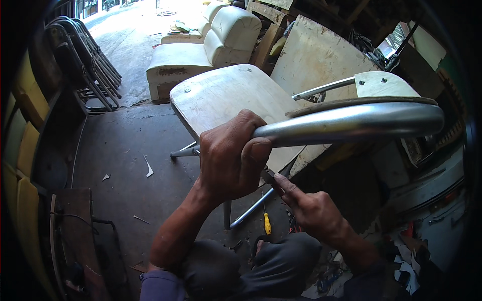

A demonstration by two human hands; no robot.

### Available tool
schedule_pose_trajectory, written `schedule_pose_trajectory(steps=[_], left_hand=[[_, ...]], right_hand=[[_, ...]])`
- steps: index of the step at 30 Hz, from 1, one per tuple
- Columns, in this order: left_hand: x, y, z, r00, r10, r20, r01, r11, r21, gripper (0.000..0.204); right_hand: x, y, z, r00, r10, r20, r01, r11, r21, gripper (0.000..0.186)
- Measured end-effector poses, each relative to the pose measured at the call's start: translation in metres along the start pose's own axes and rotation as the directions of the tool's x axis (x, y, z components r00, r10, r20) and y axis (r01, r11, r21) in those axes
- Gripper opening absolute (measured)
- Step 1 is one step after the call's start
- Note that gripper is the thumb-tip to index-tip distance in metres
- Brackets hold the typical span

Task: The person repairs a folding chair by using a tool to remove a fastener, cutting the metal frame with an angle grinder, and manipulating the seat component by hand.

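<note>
A chair with a pale plywood seat [221, 93], a smaller wooden panel [386, 85] and a curved silver metal tube [351, 125] stands before me, tilted. My left hand [233, 160] is closed around the tube at the middle of the view. Below it and to the right, my right hand [314, 210] grips a dark, narrow tool [269, 175] whose tip is hidden behind my left hand. A yellow-handled screwdriver [267, 222] is on the floor between my hands and my knees.
Folded chairs [80, 65] lean at the left, with yellow cushions [25, 150] beside them. A white padded seat [191, 60] and a worn board [316, 50] are behind the chair. Scraps [148, 165] lie on the floor [115, 140]. A wooden piece [75, 215] is at lower left.
</note>
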State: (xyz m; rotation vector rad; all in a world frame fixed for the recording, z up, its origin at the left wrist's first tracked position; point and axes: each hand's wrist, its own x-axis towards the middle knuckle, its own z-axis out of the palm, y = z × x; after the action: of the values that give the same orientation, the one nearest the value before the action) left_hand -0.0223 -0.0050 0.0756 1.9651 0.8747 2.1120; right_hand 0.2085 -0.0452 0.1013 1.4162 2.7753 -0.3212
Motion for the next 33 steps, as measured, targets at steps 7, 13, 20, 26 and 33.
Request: schedule_pose_trajectory(steps=[7, 13, 20, 26, 33], left_hand=[[0.001, 0.005, 0.004, 0.999, -0.038, 0.002, 0.038, 0.997, 0.065, 0.072], [-0.001, 0.004, 0.005, 0.998, -0.057, 0.006, 0.056, 0.995, 0.078, 0.072], [-0.006, 0.001, 0.004, 0.986, -0.163, 0.043, 0.16, 0.985, 0.062, 0.07], [-0.042, 0.004, -0.001, 0.997, 0.071, -0.003, -0.054, 0.779, 0.625, 0.047], [-0.086, 0.004, 0.024, 0.662, -0.173, 0.729, -0.625, 0.409, 0.665, 0.059]], right_hand=[[0.0, 0.013, 0.007, 0.984, -0.076, -0.161, 0.082, 0.996, 0.029, 0.053], [0.011, 0.018, 0.0, 0.971, -0.12, -0.205, 0.115, 0.993, -0.04, 0.05], [0.0, 0.047, 0.028, 0.912, -0.055, -0.406, 0.152, 0.966, 0.209, 0.046], [-0.074, 0.109, 0.146, 0.693, 0.6, -0.4, -0.27, 0.73, 0.628, 0.04], [-0.193, 0.135, 0.316, 0.163, 0.883, 0.439, -0.648, -0.24, 0.723, 0.045]])
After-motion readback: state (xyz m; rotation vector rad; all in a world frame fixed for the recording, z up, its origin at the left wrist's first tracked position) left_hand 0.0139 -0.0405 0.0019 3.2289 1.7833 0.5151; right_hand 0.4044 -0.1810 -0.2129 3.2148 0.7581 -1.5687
